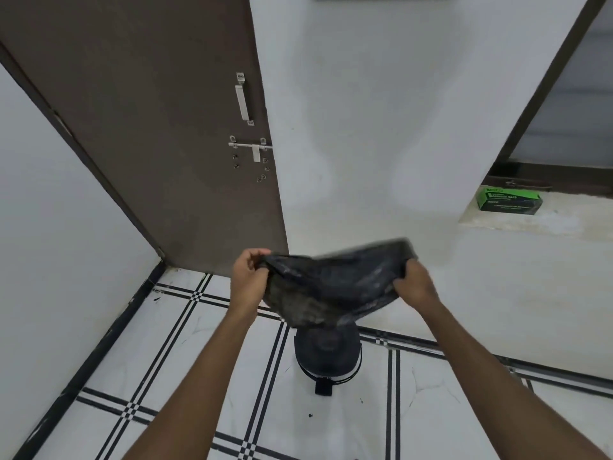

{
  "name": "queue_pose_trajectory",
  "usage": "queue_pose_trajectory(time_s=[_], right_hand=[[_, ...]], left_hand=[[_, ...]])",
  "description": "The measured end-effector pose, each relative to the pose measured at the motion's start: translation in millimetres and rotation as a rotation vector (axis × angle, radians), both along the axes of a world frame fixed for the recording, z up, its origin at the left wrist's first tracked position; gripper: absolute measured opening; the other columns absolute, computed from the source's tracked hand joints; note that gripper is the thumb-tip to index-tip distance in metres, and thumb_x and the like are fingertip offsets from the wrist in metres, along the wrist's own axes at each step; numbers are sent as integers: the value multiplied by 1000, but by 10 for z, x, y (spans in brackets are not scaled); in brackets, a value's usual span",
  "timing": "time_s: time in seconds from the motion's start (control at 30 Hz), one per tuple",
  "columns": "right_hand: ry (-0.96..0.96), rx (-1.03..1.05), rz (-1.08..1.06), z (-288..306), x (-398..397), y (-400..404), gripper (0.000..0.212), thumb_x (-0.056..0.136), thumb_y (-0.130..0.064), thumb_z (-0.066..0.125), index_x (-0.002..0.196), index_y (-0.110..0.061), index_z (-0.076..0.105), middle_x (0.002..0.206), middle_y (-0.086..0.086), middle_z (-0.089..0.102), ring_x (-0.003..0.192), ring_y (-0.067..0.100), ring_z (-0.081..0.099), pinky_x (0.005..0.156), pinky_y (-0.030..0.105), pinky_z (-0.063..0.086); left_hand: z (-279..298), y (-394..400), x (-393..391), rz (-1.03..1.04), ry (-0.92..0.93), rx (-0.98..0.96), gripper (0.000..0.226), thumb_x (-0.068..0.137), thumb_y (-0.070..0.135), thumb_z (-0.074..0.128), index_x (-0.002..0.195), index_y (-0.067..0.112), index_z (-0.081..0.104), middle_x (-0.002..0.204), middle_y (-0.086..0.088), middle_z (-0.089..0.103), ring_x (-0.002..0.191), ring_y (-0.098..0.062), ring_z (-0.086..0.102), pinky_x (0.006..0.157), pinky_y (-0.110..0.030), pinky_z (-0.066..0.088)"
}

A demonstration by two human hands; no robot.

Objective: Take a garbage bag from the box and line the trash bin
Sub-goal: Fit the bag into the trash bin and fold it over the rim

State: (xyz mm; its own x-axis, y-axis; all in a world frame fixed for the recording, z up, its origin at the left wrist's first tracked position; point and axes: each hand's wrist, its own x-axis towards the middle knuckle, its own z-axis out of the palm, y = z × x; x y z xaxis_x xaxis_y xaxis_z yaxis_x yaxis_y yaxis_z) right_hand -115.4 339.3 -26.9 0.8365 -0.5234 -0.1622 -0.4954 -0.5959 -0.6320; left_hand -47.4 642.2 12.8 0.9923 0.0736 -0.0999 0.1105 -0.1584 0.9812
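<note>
The bin (326, 355) stands on the tiled floor (166, 360) near the wall, its top hidden by the black bag (335, 283) held above it; what is inside cannot be seen. The left hand (248, 277) pinches the bag's left rim, the right hand (413, 283) grips its right rim, and the mouth is stretched between them, blurred. The green box (510, 200) sits on a ledge (530, 224) well to the right. A brown door (166, 127) stands behind left. Open floor lies around the bin.
</note>
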Motion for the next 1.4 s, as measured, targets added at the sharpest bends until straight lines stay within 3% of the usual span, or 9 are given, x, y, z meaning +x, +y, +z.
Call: queue_pose_trajectory(time_s=[0.13,0.23,0.33,0.47,0.7,0.83,1.0,1.13,1.4], right_hand=[[-350,-46,-152,9,-236,222,52,92,-2,50,141,-18,39,103,-1,61,73,20,59,65,27,43],[385,-295,233,-511,-569,283,49,92,-16,52,140,-15,41,126,15,64,106,36,65,84,35,53],[717,-62,377,-797,-759,437,41,90,-6,46,129,-15,47,111,16,69,95,30,71,65,29,54],[583,-16,292,-861,-703,583,15,88,-19,54,102,-14,56,96,7,65,93,30,68,72,34,52],[115,-45,-25,-1033,-479,540,8,81,-4,57,87,-5,64,99,16,65,79,30,64,70,28,46],[183,7,-34,-933,-578,659,10,83,-2,59,93,-4,57,90,14,61,78,33,60,66,32,43],[415,144,11,-943,-748,699,34,81,-9,61,114,-10,51,86,9,60,66,25,57,51,29,46],[466,235,82,-910,-689,741,8,91,-10,63,90,-2,64,73,11,62,60,26,65,52,32,58],[378,213,107,-806,-498,804,26,88,-17,68,65,-6,66,62,2,59,64,20,60,57,35,52]], left_hand=[[-252,508,-92,-117,-324,390,46,71,-20,50,101,10,67,104,5,70,96,-6,64,87,-15,48],[-861,985,-233,-213,-70,652,45,74,-13,51,104,12,73,101,-2,74,95,-20,68,87,-28,52],[-1202,1223,-339,-204,295,630,32,84,-1,47,99,7,74,98,-11,74,93,-29,69,81,-37,54],[-1232,1293,-269,-176,441,463,31,84,5,49,93,15,77,94,-6,74,92,-25,67,89,-42,56],[-1019,1441,-145,-461,-4,691,35,79,-1,62,99,27,55,88,7,62,74,-13,60,60,-23,44],[-1062,1513,-174,-808,-27,788,20,81,19,74,86,28,56,79,8,68,62,-8,62,57,-21,49],[-1092,1417,-250,-576,-22,571,19,97,24,55,80,20,62,70,3,66,64,-17,61,56,-21,47],[-1143,1495,-246,-451,-91,715,14,98,15,50,98,17,64,87,-1,72,76,-20,67,65,-28,52],[-1018,1547,-47,-441,-147,866,13,94,17,54,97,25,44,82,6,63,71,-18,59,60,-31,46]])
